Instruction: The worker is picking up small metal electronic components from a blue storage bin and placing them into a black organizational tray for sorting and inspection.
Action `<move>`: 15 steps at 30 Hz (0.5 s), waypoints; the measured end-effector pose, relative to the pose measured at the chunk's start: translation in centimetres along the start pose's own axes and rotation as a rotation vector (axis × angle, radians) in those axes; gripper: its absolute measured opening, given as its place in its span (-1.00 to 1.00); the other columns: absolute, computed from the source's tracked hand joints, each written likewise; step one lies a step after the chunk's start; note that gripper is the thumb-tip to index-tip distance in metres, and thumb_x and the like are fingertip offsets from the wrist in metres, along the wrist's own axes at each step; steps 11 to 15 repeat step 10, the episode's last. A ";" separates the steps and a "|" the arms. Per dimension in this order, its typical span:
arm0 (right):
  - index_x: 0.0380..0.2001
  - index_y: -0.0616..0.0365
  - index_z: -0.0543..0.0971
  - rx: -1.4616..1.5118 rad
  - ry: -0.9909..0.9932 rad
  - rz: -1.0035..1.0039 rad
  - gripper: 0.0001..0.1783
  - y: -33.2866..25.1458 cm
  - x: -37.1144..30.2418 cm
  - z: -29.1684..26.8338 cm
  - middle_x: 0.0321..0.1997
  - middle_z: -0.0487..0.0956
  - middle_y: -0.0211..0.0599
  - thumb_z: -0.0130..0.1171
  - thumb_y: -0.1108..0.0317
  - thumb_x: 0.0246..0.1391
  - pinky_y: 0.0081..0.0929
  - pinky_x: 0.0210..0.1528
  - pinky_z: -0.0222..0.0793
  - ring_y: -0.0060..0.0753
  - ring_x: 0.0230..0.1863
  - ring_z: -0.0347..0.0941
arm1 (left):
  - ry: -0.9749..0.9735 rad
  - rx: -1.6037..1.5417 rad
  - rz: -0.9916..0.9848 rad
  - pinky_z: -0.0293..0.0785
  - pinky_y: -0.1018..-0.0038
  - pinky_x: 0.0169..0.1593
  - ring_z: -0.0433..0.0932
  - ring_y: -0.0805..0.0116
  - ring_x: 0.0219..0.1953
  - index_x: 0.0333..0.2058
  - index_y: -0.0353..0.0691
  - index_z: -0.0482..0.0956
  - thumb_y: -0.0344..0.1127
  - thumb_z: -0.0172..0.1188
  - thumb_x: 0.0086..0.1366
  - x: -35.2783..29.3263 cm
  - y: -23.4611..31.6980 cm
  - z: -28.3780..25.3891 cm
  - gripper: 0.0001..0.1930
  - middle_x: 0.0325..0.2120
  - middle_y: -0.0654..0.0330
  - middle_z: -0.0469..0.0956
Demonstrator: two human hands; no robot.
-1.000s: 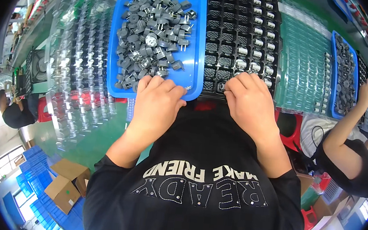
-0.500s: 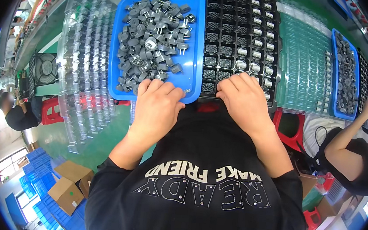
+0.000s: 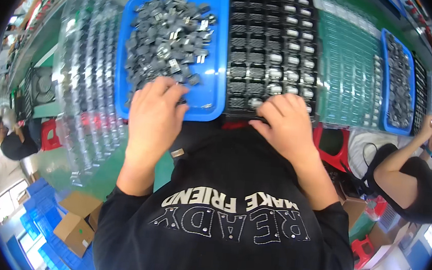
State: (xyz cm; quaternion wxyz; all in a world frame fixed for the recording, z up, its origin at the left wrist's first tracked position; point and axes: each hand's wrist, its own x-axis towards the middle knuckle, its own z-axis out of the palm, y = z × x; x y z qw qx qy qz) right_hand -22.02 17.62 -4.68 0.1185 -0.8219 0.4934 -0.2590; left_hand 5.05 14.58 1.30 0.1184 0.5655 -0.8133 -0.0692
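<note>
A blue tray (image 3: 220, 79) holds a heap of small dark grey parts (image 3: 157, 37) with metal pins. Over the heap's near edge is my left hand (image 3: 154, 114), its thumb and forefinger apart; its other fingertips are hidden among the parts. Right beside it, a black compartment tray (image 3: 240, 44) carries rows of silver-topped pieces (image 3: 294, 48) in its right-hand columns. My right hand (image 3: 286, 123) is at this tray's near edge, thumb spread from the curled fingers. A silver-topped piece (image 3: 255, 102) sits in a cell just beyond its fingertips.
Clear plastic trays (image 3: 89, 88) stand at the left, more (image 3: 347, 69) at the right. Farther right are another blue tray (image 3: 386, 98) of grey parts and a co-worker's arm (image 3: 404, 159). Red stools (image 3: 336, 145) and cardboard boxes (image 3: 74, 228) are on the floor.
My left hand has shifted left and onto the heap. My right hand's thumb has spread from its fingers. A silver-topped piece now shows in the cell by its fingertips. The view has shifted slightly.
</note>
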 end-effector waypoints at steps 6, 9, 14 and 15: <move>-0.35 -0.02 0.55 0.062 0.021 -0.018 -0.63 0.3 0.3 0.4 -0.32 0.46 -0.41 0.50 0.19 -0.22 -0.25 -0.10 0.29 -0.22 -0.21 0.42 | -0.055 0.032 -0.020 0.47 0.21 -0.13 0.58 0.04 -0.21 -0.29 -0.19 0.67 -0.45 0.44 -0.05 0.2 0.1 -0.1 -0.72 -0.24 0.14 0.55; -0.31 -0.02 0.61 0.107 0.026 0.059 -0.60 1.3 -0.2 -2.6 -0.21 0.55 -0.40 0.52 0.12 -0.23 -0.24 0.00 0.33 -0.22 -0.07 0.46 | -0.115 -0.045 -0.064 0.46 0.24 -0.03 0.60 0.08 -0.16 -0.29 -0.19 0.69 -0.45 0.44 -0.03 0.1 -1.1 0.0 -0.74 -0.19 0.13 0.56; -0.31 -0.02 0.61 0.092 0.038 0.070 -0.60 1.5 -0.3 -2.9 -0.21 0.55 -0.40 0.52 0.12 -0.23 -0.24 0.00 0.33 -0.22 -0.07 0.46 | -0.165 -0.111 -0.132 0.44 0.27 0.07 0.61 0.12 -0.10 -0.28 -0.18 0.70 -0.45 0.43 -0.01 -0.1 -1.4 -0.1 -0.76 -0.15 0.12 0.56; -0.31 -0.02 0.61 0.092 0.038 0.070 -0.60 1.5 -0.3 -2.9 -0.21 0.55 -0.40 0.52 0.12 -0.23 -0.24 0.00 0.33 -0.22 -0.07 0.46 | -0.165 -0.111 -0.132 0.44 0.27 0.07 0.61 0.12 -0.10 -0.28 -0.18 0.70 -0.45 0.43 -0.01 -0.1 -1.4 -0.1 -0.76 -0.15 0.12 0.56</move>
